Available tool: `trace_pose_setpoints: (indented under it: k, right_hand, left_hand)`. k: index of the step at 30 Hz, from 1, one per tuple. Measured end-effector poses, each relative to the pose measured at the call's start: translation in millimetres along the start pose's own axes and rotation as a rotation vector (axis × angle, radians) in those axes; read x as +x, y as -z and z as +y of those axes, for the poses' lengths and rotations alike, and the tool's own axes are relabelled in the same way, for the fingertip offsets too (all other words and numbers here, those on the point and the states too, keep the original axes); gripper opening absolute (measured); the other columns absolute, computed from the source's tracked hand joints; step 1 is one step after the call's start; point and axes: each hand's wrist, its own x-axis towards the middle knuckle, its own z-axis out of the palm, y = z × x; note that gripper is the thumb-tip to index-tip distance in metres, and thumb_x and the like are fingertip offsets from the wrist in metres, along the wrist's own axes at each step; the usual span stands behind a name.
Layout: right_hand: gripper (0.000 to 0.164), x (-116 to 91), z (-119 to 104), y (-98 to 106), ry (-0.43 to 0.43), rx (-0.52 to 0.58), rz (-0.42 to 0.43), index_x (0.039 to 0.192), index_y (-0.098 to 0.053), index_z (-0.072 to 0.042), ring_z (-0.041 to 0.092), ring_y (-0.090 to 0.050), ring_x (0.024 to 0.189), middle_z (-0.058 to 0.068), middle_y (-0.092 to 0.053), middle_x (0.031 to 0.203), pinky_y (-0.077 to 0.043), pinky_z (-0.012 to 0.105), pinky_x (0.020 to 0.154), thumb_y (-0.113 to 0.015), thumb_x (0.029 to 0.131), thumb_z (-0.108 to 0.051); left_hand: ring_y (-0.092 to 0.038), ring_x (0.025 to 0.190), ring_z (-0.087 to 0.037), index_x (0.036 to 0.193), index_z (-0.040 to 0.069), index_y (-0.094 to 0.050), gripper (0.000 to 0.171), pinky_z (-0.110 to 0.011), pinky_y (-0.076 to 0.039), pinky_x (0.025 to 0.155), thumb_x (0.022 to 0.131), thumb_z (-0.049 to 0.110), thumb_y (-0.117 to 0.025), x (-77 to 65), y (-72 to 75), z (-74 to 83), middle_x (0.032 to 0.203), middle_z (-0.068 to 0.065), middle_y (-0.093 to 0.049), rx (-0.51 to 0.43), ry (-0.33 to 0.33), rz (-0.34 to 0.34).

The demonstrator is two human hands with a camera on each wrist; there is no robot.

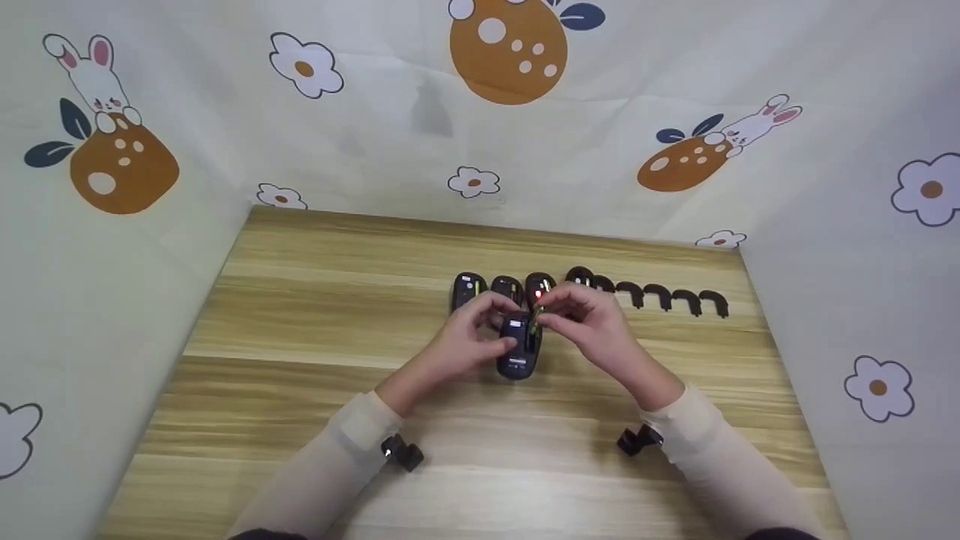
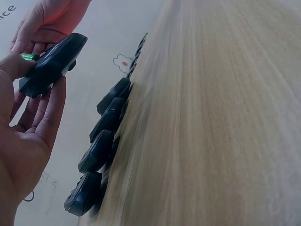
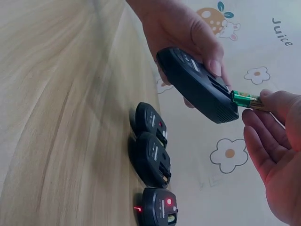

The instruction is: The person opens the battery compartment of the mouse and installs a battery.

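My left hand [image 1: 461, 341] grips a black computer mouse [image 1: 516, 367], underside up, above the table. Its battery slot lies uncovered, as the right wrist view shows. Between thumb and fingertips, my right hand [image 1: 596, 322] pinches a green and gold battery [image 3: 245, 100]. The battery's green end is at the edge of the slot; whether it touches the mouse I cannot tell. Seen in the left wrist view, the held mouse [image 2: 54, 66] rests on the fingertips with the thumb over it.
Behind the hands, several black mice [image 1: 466, 289] lie in a row, undersides up, some with batteries in their slots. One mouse [image 3: 157, 207] glows red. To the right runs a line of curved black covers [image 1: 658, 295]. Patterned cloth [image 1: 375, 142] walls the wooden table [image 1: 300, 300].
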Motion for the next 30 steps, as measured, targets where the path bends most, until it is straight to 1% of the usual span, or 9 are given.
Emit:
trace_pose_setpoints:
  k: [3,6,9,15,16,19,23,27,30]
  right_hand:
    - [0.016,-0.8,0.1,-1.7,0.020,-0.037,-0.004,0.108,-0.079,-0.001,0.019,-0.070,0.078,0.016,-0.077,0.098,-0.060,0.024,0.068,-0.084,0.094,0.004]
    - [0.016,-1.0,-0.5,-2.5,0.034,-0.044,-0.007,0.107,-0.079,-0.001,0.017,-0.069,0.078,0.015,-0.076,0.099,-0.059,0.023,0.067,-0.084,0.094,0.004]
    - [0.016,-1.1,-0.7,-2.6,0.036,-0.044,-0.008,0.107,-0.079,-0.001,0.017,-0.071,0.081,0.014,-0.077,0.100,-0.060,0.023,0.070,-0.085,0.093,0.003]
    - [0.016,-2.5,-0.8,-2.9,0.021,-0.046,-0.012,0.108,-0.078,-0.001,0.025,-0.073,0.085,0.015,-0.076,0.102,-0.060,0.024,0.072,-0.084,0.094,0.003]
    - [0.016,-2.7,-0.3,-2.8,0.021,-0.051,-0.011,0.108,-0.078,-0.001,0.026,-0.072,0.085,0.014,-0.076,0.102,-0.060,0.024,0.071,-0.084,0.094,0.003]
    - [0.016,-2.6,1.0,-3.1,0.027,-0.071,-0.015,0.108,-0.078,-0.002,0.028,-0.073,0.086,0.013,-0.076,0.102,-0.061,0.027,0.072,-0.085,0.094,0.002]
    - [0.016,-3.0,2.8,-4.1,0.033,-0.098,-0.025,0.108,-0.079,-0.005,0.024,-0.073,0.089,0.010,-0.077,0.104,-0.063,0.028,0.077,-0.086,0.094,-0.001]
    - [0.016,-4.0,4.4,-5.5,0.036,-0.105,-0.036,0.108,-0.080,-0.006,0.021,-0.072,0.092,0.009,-0.076,0.105,-0.065,0.029,0.082,-0.087,0.093,-0.002]
    - [0.017,-4.4,6.9,-6.4,0.040,-0.115,-0.045,0.107,-0.080,-0.007,0.021,-0.071,0.093,0.009,-0.075,0.107,-0.065,0.030,0.085,-0.087,0.093,-0.001]
  left_hand:
    - [-0.069,0.109,-0.028,0.132,0.007,-0.067,0.046,-0.044,-0.066,0.086,0.090,-0.001,-0.083,0.0,0.3,-0.3,0.130,-0.008,-0.066,-0.003,0.007,-0.001]
    - [-0.069,0.109,-0.027,0.132,0.008,-0.067,0.046,-0.043,-0.066,0.086,0.090,-0.001,-0.083,-0.2,0.3,-0.1,0.130,-0.008,-0.066,-0.003,0.013,-0.001]
    - [-0.069,0.109,-0.026,0.132,0.009,-0.067,0.046,-0.045,-0.066,0.088,0.091,-0.001,-0.083,-0.4,0.3,0.2,0.130,-0.008,-0.066,-0.001,0.015,-0.001]
    - [-0.068,0.107,-0.025,0.132,0.006,-0.066,0.045,-0.055,-0.063,0.091,0.091,-0.002,-0.083,-0.3,0.1,-1.8,0.129,-0.008,-0.066,-0.002,-0.014,-0.003]
    - [-0.068,0.107,-0.025,0.133,0.005,-0.066,0.045,-0.056,-0.063,0.091,0.091,-0.002,-0.082,-0.2,0.0,-2.2,0.129,-0.009,-0.066,-0.004,-0.016,-0.003]
    - [-0.068,0.107,-0.025,0.132,0.006,-0.067,0.046,-0.052,-0.064,0.087,0.090,-0.001,-0.083,-0.2,0.1,-2.2,0.129,-0.008,-0.066,-0.001,-0.015,-0.001]
    - [-0.068,0.107,-0.026,0.132,0.006,-0.067,0.045,-0.050,-0.065,0.084,0.091,0.000,-0.083,-0.2,-0.1,-1.0,0.129,-0.009,-0.065,0.000,-0.011,-0.001]
    - [-0.068,0.108,-0.026,0.132,0.006,-0.067,0.044,-0.056,-0.064,0.088,0.091,0.000,-0.083,0.3,-0.6,-0.4,0.130,-0.009,-0.066,-0.004,-0.009,0.001]
    - [-0.068,0.108,-0.026,0.132,0.006,-0.067,0.044,-0.057,-0.063,0.091,0.091,-0.001,-0.083,0.5,-0.8,-0.4,0.130,-0.009,-0.066,-0.007,-0.009,0.007]
